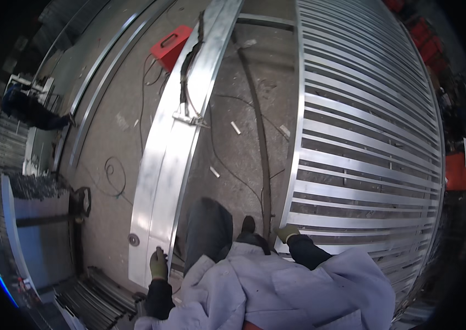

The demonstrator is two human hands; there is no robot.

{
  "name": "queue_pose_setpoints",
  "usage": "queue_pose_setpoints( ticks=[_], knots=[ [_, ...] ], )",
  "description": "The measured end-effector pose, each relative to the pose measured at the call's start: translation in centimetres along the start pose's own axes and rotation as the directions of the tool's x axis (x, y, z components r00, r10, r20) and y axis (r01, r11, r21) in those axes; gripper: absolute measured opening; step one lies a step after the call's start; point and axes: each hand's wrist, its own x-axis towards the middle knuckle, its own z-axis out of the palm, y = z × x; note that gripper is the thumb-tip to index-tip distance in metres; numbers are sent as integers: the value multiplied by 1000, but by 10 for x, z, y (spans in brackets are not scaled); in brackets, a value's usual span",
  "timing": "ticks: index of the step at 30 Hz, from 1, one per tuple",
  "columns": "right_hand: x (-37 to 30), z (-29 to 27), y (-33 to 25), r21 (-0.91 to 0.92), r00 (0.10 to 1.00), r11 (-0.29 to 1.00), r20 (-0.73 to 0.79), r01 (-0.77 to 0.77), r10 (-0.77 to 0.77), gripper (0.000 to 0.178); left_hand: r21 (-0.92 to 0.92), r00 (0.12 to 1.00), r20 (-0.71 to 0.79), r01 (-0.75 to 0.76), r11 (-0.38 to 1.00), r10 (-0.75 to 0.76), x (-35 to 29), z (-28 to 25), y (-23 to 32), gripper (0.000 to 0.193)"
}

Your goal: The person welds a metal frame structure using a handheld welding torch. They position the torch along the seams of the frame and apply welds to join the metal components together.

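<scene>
My left hand (159, 266), in an olive glove with dark fingertips, is over the near end of a long, wide silver metal beam (158, 187). Its fingers are drawn together around a small dark thing too small to name. My right hand (287, 233), gloved alike, is at the near corner of a large slatted metal panel (365, 159), fingers curled over its side rail. A small dark round disc (133, 239) lies on the beam's left edge. Farther up the beam are a silver clamp-like piece (189, 117) and a black cable (184, 80).
Left of the beam stands a red box (170, 47) with a handle. A thick dark hose (259, 121) and thin cables run along the floor between beam and panel, among small pale offcuts (235, 127). Another person (37, 109) bends at the far left. Dark metal bars (98, 297) lie lower left.
</scene>
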Motion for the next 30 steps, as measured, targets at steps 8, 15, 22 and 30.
queue_pose_setpoints(
  ticks=[8, 15, 22, 30],
  knots=[
    [-47, -49, -18, 93, 920, 995, 392, -45, 6, 82, 372, 966, 211, -220, 902, 148, 101, 57, 102, 69],
    [-42, -71, -42, -47, 947, 956, 161, 288, -278, 47, 425, 899, 348, -404, 810, 266, 245, 148, 266, 68],
    [-31, -94, -133, 164, 981, 980, 173, -114, 85, 74, 429, 874, 345, -471, 771, 342, 408, 259, 383, 74],
    [-33, -108, -189, 389, 954, 872, 149, -298, 260, 64, 474, 923, 164, -382, 793, 347, 523, 342, 461, 91]
  ],
)
